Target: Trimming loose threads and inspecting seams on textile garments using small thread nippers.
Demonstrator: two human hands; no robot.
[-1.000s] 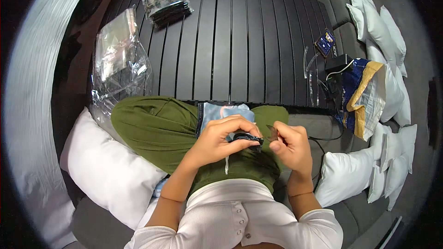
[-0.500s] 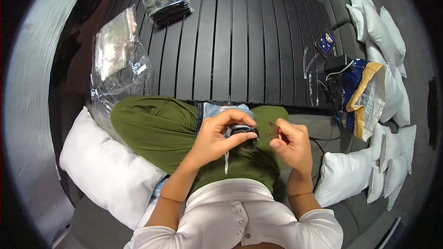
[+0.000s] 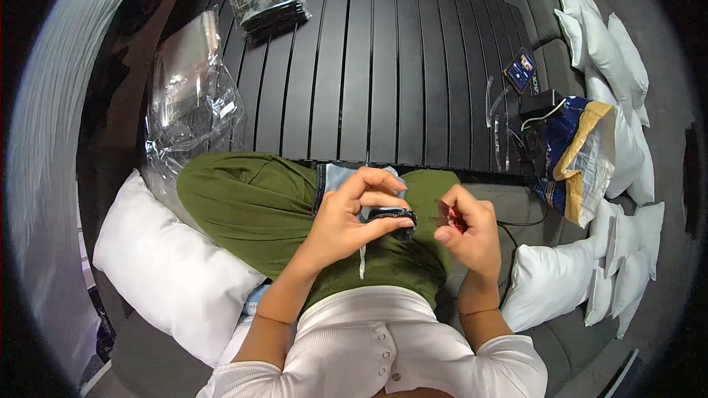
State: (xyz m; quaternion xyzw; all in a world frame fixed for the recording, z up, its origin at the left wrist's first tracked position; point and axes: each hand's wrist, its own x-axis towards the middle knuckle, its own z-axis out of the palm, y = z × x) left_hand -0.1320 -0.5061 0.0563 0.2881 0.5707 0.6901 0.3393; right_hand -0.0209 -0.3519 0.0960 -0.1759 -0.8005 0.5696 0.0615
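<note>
A dark slatted table [image 3: 358, 66] lies before us. At far left hangs a pale curtain [image 3: 59, 177], then a large white pillow [image 3: 169, 273] beside our knee, clear plastic packaging [image 3: 193, 103] and a stack of packets [image 3: 269, 9]. Above our lap, our left hand [image 3: 338, 227] pinches a black item [image 3: 403, 235] between thumb and fingers, index raised, the thumb partly hiding it. Our right hand [image 3: 478, 237] closes around a small bladed tool [image 3: 442, 215], apart from the item. Further right sit a phone [image 3: 521, 66], a blue-and-yellow bag [image 3: 575, 147] and small white pillows [image 3: 616, 103]. Compared with 1 second ago, the tool is farther from the item, and its red part now shows.
</note>
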